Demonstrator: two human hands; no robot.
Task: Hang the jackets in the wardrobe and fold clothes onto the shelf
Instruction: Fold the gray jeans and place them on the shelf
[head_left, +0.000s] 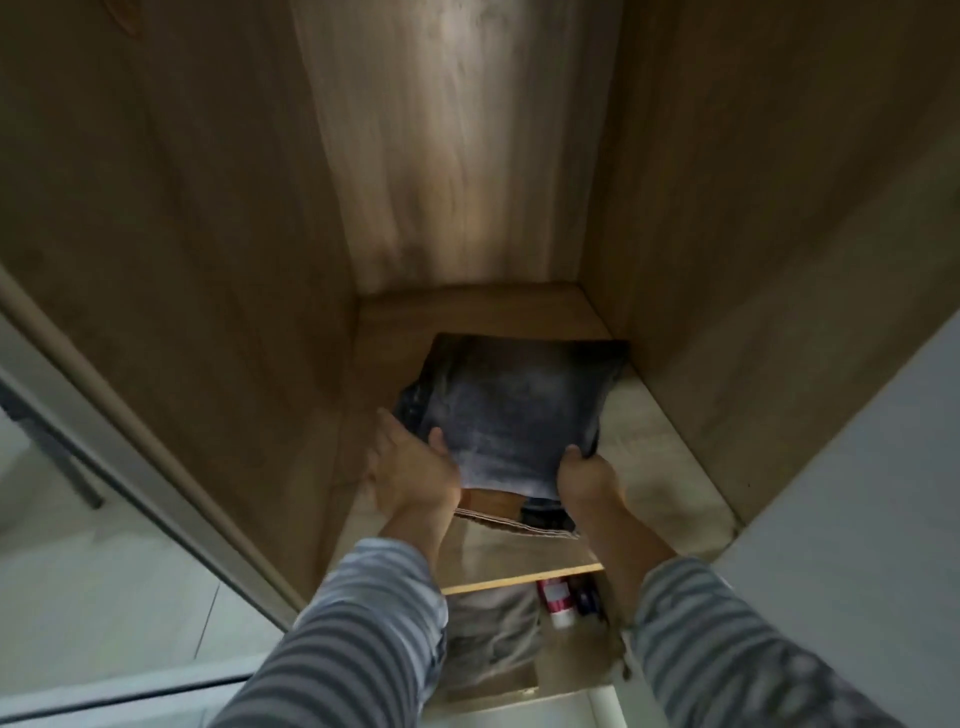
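Denim, faded grey-blue and folded square, lies on the wooden shelf (670, 467) between our hands: the jeans (511, 410). Our left hand (410, 475) and right hand (587, 475) each grip a near corner, thumbs on top, fingers hidden beneath. Below our wrists, a lower compartment holds blurred cloth and a red-and-white can (558, 603).

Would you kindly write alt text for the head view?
Both hands, left and right, grip folded jeans on a wooden wardrobe shelf. Striped sleeves reach in; a red-and-white can sits below.
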